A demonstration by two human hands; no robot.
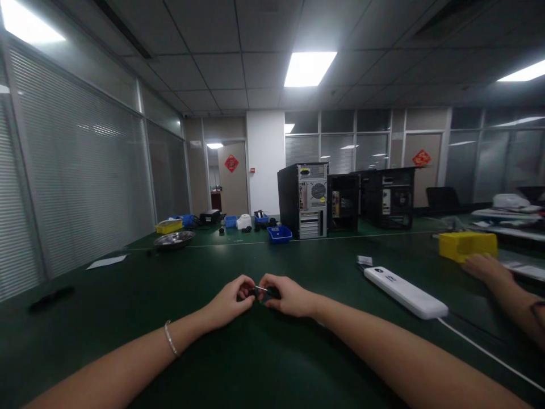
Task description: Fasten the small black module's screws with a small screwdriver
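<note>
Just above the green table (238, 363), my two hands almost meet in the middle of the view. My right hand (287, 295) is closed around the dark handle of what looks like a small screwdriver (261, 288), its thin bright shaft pointing left. The fingers of my left hand (237, 296) pinch a small dark part (251, 293) at the tip of that shaft. Most of this part is hidden by the fingers, so its kind does not show. A silvery bracelet (171, 338) circles the left wrist.
A white power strip (406, 292) with a cable lies to the right. Another person's hand (487, 267) touches a yellow bin (467, 246). Computer cases (313, 199), a blue bin (280, 234) and a metal dish (174, 240) stand farther back. A dark object (51, 299) lies left.
</note>
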